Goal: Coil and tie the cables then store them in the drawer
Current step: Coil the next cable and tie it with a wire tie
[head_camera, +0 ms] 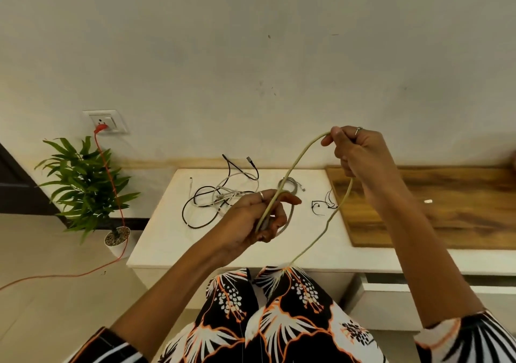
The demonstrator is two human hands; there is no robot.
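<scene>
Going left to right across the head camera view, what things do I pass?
Potted plant → wall socket with the red cord → tangle of cables on the white cabinet → left hand → right hand → wooden board.

No readable text, labels, brands, numbers or signs anywhere in view. Wall socket (105,121) at far left shows plain plate, no markings legible. Cables (220,192) on the white surface (173,240) carry no print that can be made out; connectors too small to tell. Patterned clothing (279,321) near the bottom has a leaf print only, no lettering. Wooden board (446,209) at right is bare grain, with one small white speck on it, unreadable.
</scene>
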